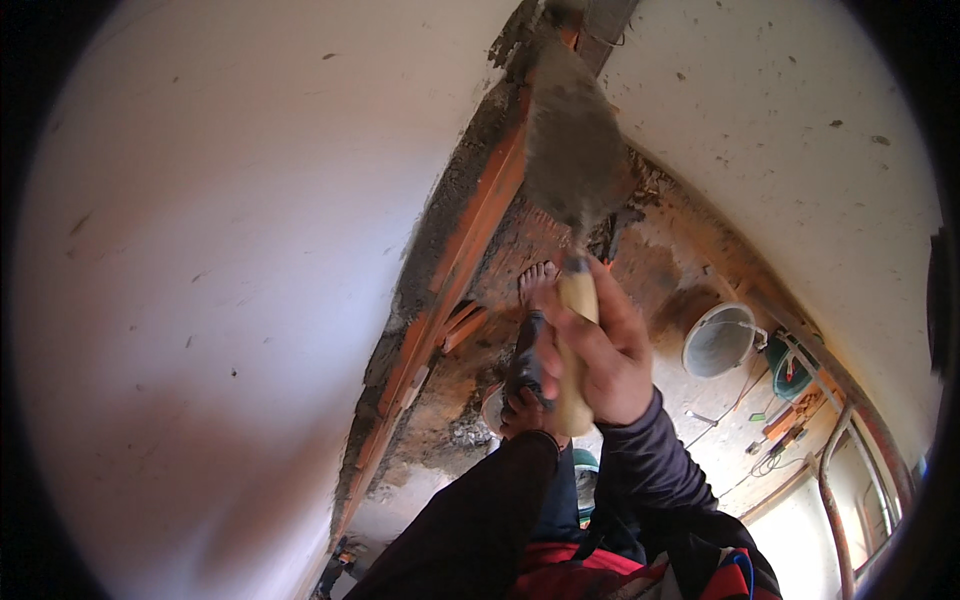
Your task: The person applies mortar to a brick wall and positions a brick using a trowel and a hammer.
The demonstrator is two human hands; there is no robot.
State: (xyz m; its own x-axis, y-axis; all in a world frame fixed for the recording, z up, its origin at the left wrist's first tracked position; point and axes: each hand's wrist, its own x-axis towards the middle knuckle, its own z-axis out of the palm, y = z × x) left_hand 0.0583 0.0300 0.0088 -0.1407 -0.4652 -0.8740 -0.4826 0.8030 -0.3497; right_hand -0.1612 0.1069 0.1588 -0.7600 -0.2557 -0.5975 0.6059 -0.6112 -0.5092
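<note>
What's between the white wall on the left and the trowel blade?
In the head view, a dark rough strip, then an orange frame, lie between the wall and the trowel blade.

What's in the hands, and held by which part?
Right hand: trowel, gripped by its pale handle. Left hand: at the leg; can't tell if it holds anything.

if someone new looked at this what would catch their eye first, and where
The grey-smeared trowel stands out first, at top centre, its pale handle gripped in the right hand. Next comes the reddish wooden frame, slanting down beside the big white wall on the left. Right of that hand, a pale bucket sits on the floor.
</note>
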